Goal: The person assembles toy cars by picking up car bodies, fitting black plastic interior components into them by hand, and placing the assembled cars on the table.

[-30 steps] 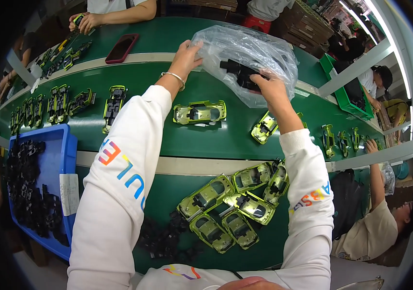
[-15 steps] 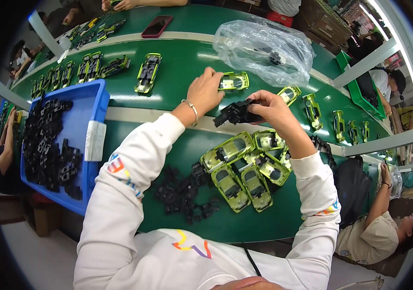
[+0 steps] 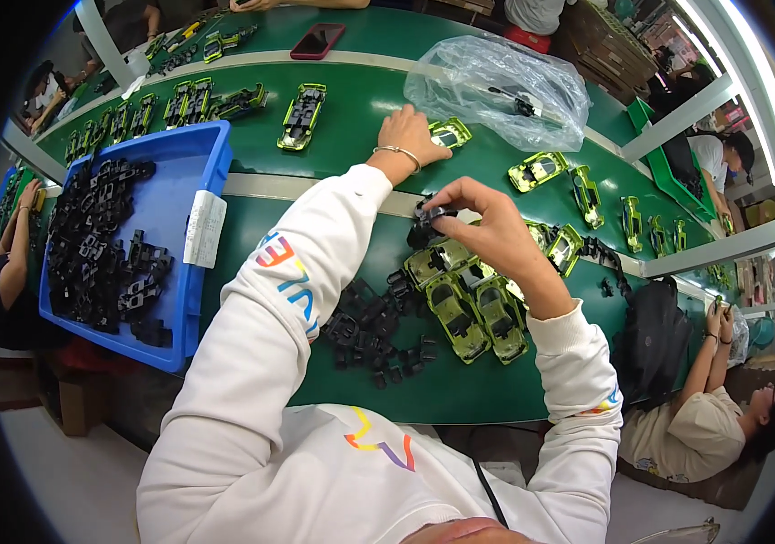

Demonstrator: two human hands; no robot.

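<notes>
While our right hand (image 3: pixel 489 222) pinches a black part (image 3: pixel 421 234) at the far edge of some clustered green shells (image 3: pixel 456 317), our left hand (image 3: pixel 411 136) meets a lone green car body (image 3: pixel 450 133); whether it grips, we cannot tell; loose black pieces (image 3: pixel 371 319) lie left of the cluster, nearer us than the car body.

R hand (image 3: pixel 493 228) holds blk pt (image 3: pixel 423 234); grn cars (image 3: pixel 456 317) nearby

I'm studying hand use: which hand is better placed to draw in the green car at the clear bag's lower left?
Likely the left hand: it is right beside the green car, while the right hand holds a black part.
</notes>
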